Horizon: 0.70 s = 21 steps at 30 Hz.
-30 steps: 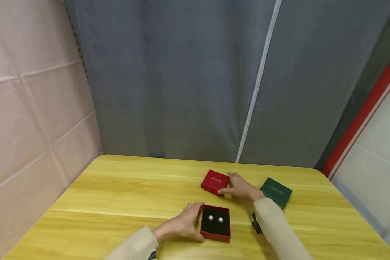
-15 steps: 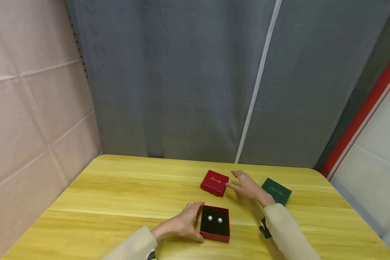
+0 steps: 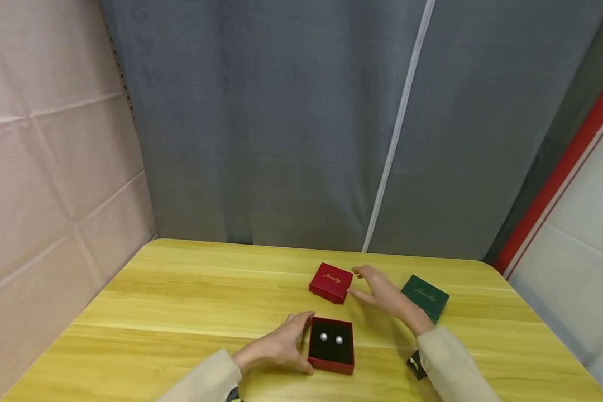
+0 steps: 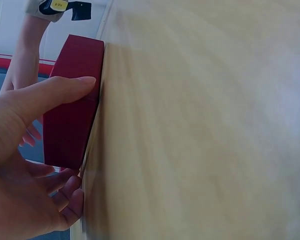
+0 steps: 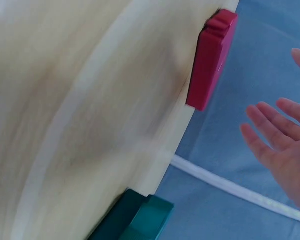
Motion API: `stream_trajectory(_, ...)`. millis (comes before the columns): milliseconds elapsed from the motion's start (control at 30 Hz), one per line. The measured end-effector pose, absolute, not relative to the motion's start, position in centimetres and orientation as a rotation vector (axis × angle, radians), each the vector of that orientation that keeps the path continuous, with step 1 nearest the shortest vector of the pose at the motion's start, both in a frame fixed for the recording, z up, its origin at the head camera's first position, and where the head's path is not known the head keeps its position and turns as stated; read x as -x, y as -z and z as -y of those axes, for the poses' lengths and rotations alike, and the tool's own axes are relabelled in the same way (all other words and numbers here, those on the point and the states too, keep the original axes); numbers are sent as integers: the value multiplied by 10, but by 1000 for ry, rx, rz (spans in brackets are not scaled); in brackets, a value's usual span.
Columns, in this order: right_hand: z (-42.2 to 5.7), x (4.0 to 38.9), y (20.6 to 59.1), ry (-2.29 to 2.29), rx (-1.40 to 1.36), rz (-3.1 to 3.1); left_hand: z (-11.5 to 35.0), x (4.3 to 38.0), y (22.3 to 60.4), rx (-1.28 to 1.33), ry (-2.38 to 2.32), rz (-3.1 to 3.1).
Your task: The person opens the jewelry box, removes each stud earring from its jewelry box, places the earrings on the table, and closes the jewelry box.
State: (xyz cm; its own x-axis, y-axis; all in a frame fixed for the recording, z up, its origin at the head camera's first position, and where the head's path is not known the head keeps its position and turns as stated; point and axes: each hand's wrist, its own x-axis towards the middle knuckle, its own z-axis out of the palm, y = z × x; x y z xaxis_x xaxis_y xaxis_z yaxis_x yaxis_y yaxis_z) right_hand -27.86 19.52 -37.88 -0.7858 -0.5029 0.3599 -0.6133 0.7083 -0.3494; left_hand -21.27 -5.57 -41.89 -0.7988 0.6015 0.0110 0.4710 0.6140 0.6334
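The left hand [image 3: 280, 343] holds the lidless red box [image 3: 333, 365] along its left side, the thumb laid against the near wall and the fingers bent round toward the far corner; whether every fingertip bears on the box is hard to tell. The right hand [image 3: 388, 293] has hold of nothing: its fingers are loosely spread just beside the right edge of the lettered red box [image 3: 330, 282], and the right wrist view shows a gap between them. Inside the lidless box, two pearl-like studs [image 3: 324, 336] sit on a black insert [image 3: 331, 354]. The lettered box lies on the wooden table [image 3: 181, 296] beyond it, and the green box [image 3: 429, 296] lies to the right, partly behind the right forearm. The step in hand seems to be steadying the near box while the right hand works at the lettered one; taking that up would call for bringing thumb and fingers onto its sides. Whether the lettered and green pieces are whole boxes or only lids cannot be made out. The left wrist view hides the studs, and the right wrist view cuts off the green box and part of the hand.
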Motion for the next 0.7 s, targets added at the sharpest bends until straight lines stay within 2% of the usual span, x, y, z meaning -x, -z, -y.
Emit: stream_trajectory(700,-172,246,384,-652,-1123,2625,58,214,419,-918,-965,-2644)
